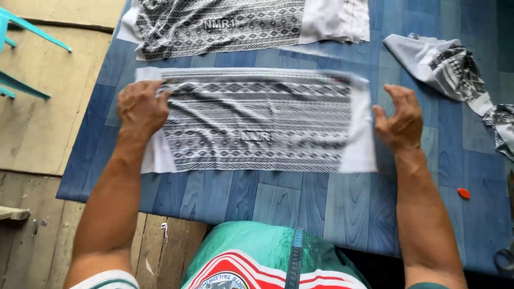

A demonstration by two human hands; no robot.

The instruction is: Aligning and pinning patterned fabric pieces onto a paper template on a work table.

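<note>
The left hand (pixel 140 108) lies flat on the left end of the cloth (pixel 257 120). Its fingers are bent a little and press down on the top left corner. It pinches nothing that can be seen; it only rests on the cloth. The right hand (pixel 399 119) is at the right end of the cloth. Its fingers are spread and curled, and the thumb points toward the cloth. The fingertips touch the white edge or sit just beside it; the picture is too blurry to tell which. That hand is open and holds nothing.

The cloth is a long piece with black and white zigzag stripes and plain white ends. It lies flat and stretched out between the two hands on the table (pixel 278 200), which has a blue cover that looks like wooden boards.

Just past the cloth, farther from the person, lies a second cloth (pixel 230 24) with the same black and white stripes. It is spread out flat too, with a white part on its right. To the right of the cloth, past the right hand, sits a crumpled cloth (pixel 450 67) of the same kind, bunched up and trailing toward the table's right edge. Near the cloth's lower right, well apart from it, is a small orange thing (pixel 463 193) on the table.

Below the cloth, a measuring tape (pixel 294 257) hangs down over the person's green shirt. Left of the cloth, off the table, is a wooden floor (pixel 37 134) and part of a teal chair (pixel 21 53).
</note>
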